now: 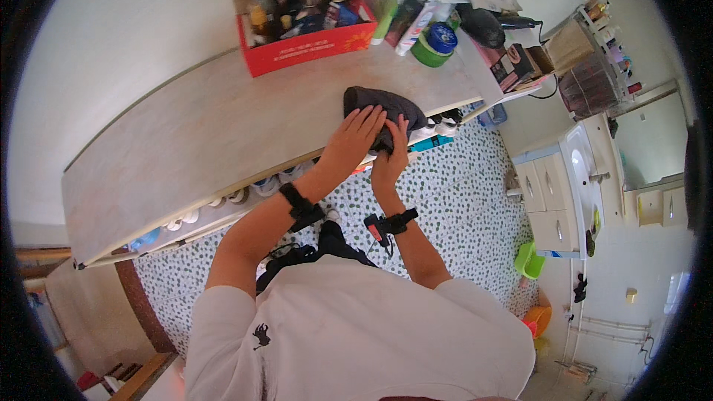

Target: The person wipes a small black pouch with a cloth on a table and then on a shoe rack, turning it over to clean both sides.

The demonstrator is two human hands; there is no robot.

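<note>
A dark, folded or rolled cloth item [398, 103] lies at the front edge of the pale shelf top [223, 122]. My left hand [359, 131] presses flat on it with the fingers stretched across its near side. Beside it, my right hand [394, 142] is around the cloth's right part, thumb and fingers against the fabric. Both wrists wear black straps. What kind of cloth item it is cannot be told, and its underside is hidden.
Behind stands a red box [309, 47] of bottles, with tubes and a green jar [431, 55] to its right. A box of cosmetics [518, 69] sits at the right end. Shoes [239, 195] line the shelf below. A washbasin cabinet [548, 200] stands at the right.
</note>
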